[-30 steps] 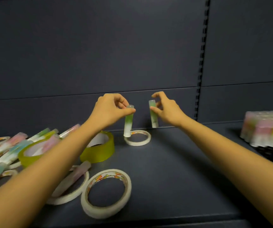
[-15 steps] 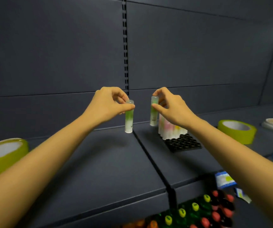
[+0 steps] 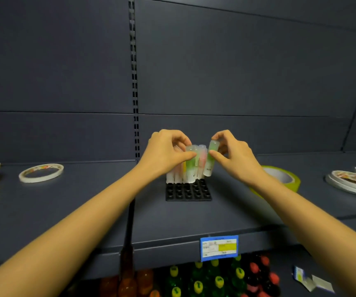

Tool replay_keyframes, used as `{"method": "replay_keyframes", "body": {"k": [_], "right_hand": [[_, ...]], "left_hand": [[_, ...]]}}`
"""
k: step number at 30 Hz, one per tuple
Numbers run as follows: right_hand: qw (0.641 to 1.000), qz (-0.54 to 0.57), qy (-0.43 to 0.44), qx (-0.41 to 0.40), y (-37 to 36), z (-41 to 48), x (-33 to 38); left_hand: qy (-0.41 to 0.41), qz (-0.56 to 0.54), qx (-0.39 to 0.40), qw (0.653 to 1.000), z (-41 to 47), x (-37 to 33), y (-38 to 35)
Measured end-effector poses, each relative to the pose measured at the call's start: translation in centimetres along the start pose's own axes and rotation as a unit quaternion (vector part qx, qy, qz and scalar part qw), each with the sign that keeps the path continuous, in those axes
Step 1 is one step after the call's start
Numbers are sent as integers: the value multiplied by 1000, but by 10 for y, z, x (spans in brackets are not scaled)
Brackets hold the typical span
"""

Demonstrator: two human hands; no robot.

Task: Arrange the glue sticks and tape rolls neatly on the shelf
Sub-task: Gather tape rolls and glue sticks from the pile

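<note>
While left grip [image 3: 166,155] pinches upright stick [image 3: 191,169] by its top, right grip [image 3: 235,156] pinches tilted stick [image 3: 209,162], near tray [image 3: 189,192]

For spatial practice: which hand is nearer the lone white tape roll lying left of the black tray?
Left. The left hand holds a green glue stick right of the white tape roll; the right hand, holding a second glue stick, is farther right.

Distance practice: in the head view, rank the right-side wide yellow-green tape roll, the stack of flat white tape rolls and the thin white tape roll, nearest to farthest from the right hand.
1. Wide yellow-green tape roll, behind the right hand.
2. Stack of flat white tape rolls, far right.
3. Thin white tape roll, far left.
</note>
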State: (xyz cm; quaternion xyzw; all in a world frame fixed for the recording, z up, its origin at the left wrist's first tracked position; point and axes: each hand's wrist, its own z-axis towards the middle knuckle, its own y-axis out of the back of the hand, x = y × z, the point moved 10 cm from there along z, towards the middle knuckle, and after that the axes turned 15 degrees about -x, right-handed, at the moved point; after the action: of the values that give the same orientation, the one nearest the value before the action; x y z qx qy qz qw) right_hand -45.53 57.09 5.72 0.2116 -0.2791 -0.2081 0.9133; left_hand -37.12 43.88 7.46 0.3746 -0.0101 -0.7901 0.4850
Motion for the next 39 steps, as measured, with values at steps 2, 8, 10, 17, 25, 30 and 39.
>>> {"method": "replay_keyframes", "body": {"k": [2,8,10,17,25,30,39], "right_hand": [[1000,8,1,4,-1,-1,-11],[999,39,18,12,-6,0,-26],[999,45,25,12,-8,2,-28],[997,66,26,19,-19,3,-27],[998,61,30,19,-23,-2,-22],[996,-40,67,33,-22,1,-15],[981,-132,122,75,-24,33,51]], "left_hand": [[-6,10,-11,1000,0,-3,-12],[-20,49,-21,998,3,1,-33],[-32,83,-15,996,3,5,-40],[-241,344,-27,907,-3,-18,-58],[-273,385,3,882,-5,-9,-67],[-250,313,-69,914,-6,-13,-22],[-69,335,-161,926,-8,46,110]]}}
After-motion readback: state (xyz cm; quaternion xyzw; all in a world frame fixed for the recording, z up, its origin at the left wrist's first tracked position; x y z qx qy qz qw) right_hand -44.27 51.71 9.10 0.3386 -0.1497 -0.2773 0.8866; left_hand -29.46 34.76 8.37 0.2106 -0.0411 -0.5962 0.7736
